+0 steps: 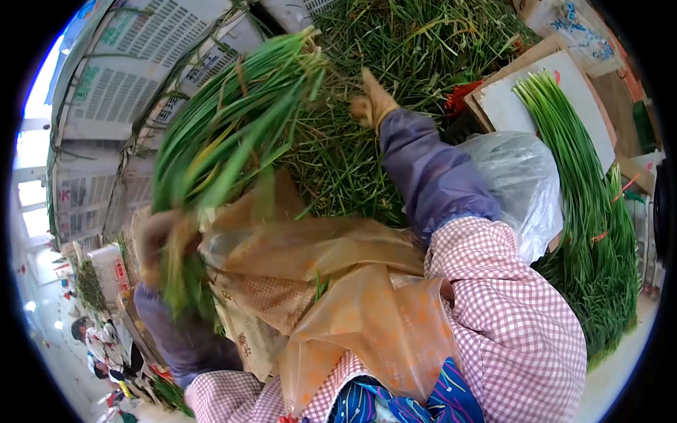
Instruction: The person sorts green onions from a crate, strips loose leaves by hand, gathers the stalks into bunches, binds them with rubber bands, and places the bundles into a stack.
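Observation:
A large bunch of garlic chives [233,127] hangs tilted on the left, pale root ends at the upper right and leaves blurred by motion. My left hand [166,243], smeared too, is closed round its lower leafy part. Farther up, my right hand [375,104] wears a tan glove and is apart from the bunch. One digit points up and the others bend to the left; nothing shows in it. Behind that hand lies a heap of loose green leaves and trimmings [423,42]. A translucent brownish plastic apron [374,317] covers my lap.
On the right, tied bunches of chives [571,134] lie over a white board [511,95] and below it. A clear plastic bag [518,183] sits beside my right sleeve. White plastic crates [113,92] stand along the left. Another person [106,345] is at the far lower left.

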A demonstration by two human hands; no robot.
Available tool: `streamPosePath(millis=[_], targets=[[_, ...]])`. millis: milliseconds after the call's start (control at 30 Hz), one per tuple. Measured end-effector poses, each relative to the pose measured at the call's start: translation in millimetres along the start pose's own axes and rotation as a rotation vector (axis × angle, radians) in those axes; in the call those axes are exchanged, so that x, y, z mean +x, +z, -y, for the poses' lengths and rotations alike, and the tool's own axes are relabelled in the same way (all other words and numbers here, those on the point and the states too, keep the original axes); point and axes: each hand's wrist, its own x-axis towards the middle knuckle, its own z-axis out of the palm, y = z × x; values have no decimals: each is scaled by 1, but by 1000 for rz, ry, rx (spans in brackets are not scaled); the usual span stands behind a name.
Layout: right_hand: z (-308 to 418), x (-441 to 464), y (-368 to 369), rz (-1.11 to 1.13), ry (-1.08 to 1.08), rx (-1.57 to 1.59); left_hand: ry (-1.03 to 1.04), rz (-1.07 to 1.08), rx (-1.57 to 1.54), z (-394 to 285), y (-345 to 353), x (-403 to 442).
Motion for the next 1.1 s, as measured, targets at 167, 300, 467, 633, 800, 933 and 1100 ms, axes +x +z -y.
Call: streamPosePath(millis=[167,300,467,633,800,933,1100], targets=[[-152,14,5,151,379,-1230,-698,-669,-547,16,-97,68],[-159,-4,65,511,456,-696,-759,-827,312,31,-71,140],[-137,-44,136,628,553,209,-755,-815,584,3,-104,75],[-108,-42,183,797,322,942,-582,-1061,272,0,-52,30],[-61,-61,181,784,57,1058,-818,-1130,151,-42,30,-62],[-91,-62,187,613,82,1098,-985,-1009,159,-70,91,-126],[-71,-34,182,550,60,983,-1306,-856,315,-79,145,-162]])
